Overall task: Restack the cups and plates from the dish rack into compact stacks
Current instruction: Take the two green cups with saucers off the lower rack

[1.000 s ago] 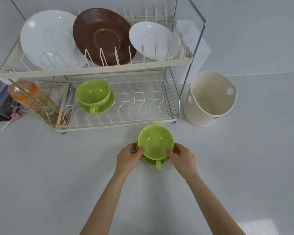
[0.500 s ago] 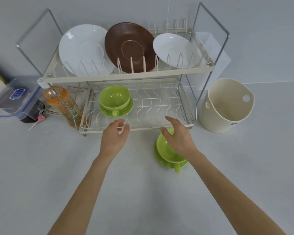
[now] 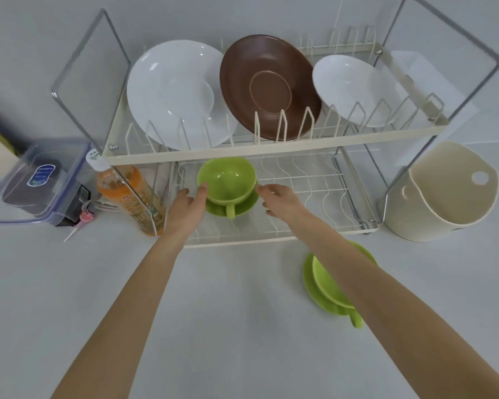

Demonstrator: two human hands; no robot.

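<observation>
Cups and plates are split between counter and rack: nearest the camera, a green cup sits on a green saucer on the pale countertop, its handle pointing toward the viewer, partly hidden under the person's right forearm. Beyond it, both bare arms reach into the lower tier of a cream two-tier dish rack. The left hand has relaxed, slightly spread fingers, with a fingertip touching the left wall of a second green cup; the right hand is just beside that cup's right side with fingers loosely extended, and whether they touch its saucer's rim cannot be told. Neither hand closes around anything. This cup stands upright on its own green saucer on the left part of the lower wire shelf, handle facing forward. On the upper tier, three plates lean upright in the slots: a large white plate at left, a brown plate in the middle, and a smaller white plate at right. Left of the rack stand an orange-liquid bottle and a clear lidded container; to the right sits a cream bucket with a hole near its rim.
</observation>
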